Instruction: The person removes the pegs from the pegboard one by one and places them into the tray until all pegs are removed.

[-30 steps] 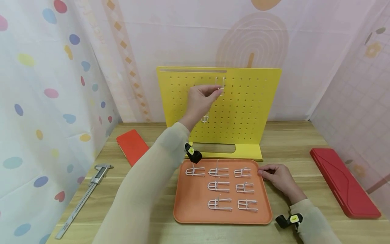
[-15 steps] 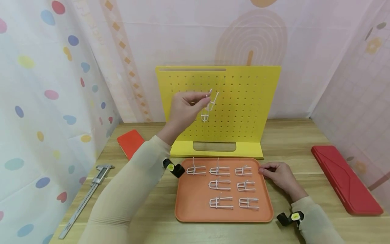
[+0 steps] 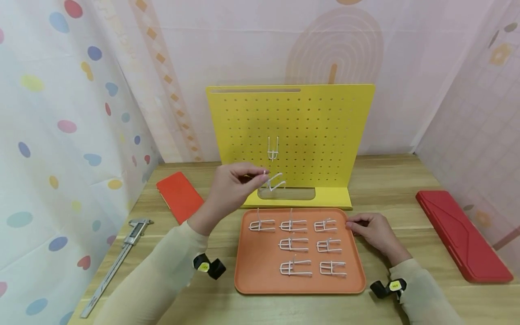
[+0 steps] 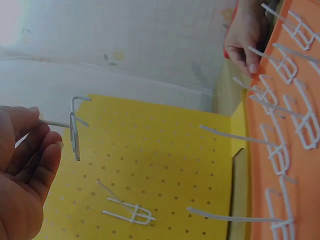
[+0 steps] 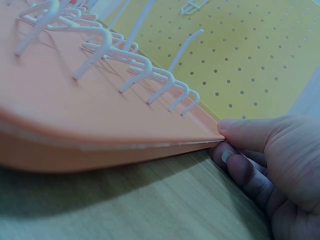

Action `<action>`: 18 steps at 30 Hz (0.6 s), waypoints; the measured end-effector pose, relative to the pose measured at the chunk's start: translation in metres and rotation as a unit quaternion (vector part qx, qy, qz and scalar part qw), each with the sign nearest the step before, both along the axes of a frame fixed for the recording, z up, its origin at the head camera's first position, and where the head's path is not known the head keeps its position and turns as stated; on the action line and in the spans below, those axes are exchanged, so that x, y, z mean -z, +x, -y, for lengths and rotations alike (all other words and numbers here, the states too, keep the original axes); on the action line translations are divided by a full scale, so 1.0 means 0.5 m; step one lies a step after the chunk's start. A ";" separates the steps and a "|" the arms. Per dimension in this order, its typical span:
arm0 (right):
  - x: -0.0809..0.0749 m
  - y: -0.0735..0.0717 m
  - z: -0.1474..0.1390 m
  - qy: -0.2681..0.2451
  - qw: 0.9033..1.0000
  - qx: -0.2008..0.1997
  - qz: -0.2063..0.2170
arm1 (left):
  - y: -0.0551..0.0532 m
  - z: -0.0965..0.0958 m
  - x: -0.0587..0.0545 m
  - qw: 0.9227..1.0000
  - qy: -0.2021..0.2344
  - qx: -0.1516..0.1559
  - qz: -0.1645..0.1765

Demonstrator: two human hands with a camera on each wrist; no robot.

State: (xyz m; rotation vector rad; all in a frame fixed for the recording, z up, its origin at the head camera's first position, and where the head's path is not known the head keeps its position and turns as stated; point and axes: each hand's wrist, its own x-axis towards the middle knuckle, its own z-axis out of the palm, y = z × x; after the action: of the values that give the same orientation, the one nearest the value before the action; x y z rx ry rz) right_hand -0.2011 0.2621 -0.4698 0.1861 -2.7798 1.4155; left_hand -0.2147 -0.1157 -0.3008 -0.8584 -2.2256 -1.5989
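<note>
My left hand (image 3: 233,189) pinches the prong of a white pegboard hook (image 3: 275,181), in front of the lower part of a yellow pegboard (image 3: 325,135). In the left wrist view that hook (image 4: 74,127) sticks out from the fingertips with its bent ends toward the board. Another white hook (image 3: 273,151) hangs on the pegboard, left of its middle. My right hand (image 3: 375,234) pinches the right rim of an orange tray (image 3: 256,271); in the right wrist view the thumb lies on top of the rim (image 5: 215,139) and the fingers beneath. Several white hooks (image 3: 294,244) lie in the tray.
The pegboard stands upright on the wooden table (image 3: 386,176), directly behind the tray. To the left lie a red notebook (image 3: 178,194) and a digital caliper (image 3: 127,248). A red case (image 3: 463,237) lies at the right. Patterned curtains (image 3: 252,40) surround the table.
My left hand has drawn the hook away from the upper pegboard and brought it down and left, toward the tray. The right hand has stayed at the tray rim.
</note>
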 end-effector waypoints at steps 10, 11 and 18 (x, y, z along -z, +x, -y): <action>-0.008 0.002 0.003 -0.006 1.000 0.000 -0.002 | 0.051 0.044 0.069 0.998 -0.014 -0.020 0.063; -0.008 0.003 0.003 -0.008 1.000 0.001 -0.003 | 0.054 0.048 0.075 0.997 -0.016 -0.023 0.068; -0.003 0.002 0.001 -0.007 1.000 -0.002 0.002 | 0.067 0.070 0.123 0.995 -0.026 -0.051 0.087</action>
State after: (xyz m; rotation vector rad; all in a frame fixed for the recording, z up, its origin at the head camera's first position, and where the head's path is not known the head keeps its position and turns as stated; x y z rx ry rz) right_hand -0.2002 0.2614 -0.4681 0.1889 -2.7735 1.4379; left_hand -0.1812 -0.1505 -0.3624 -0.6284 -2.3972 -1.6317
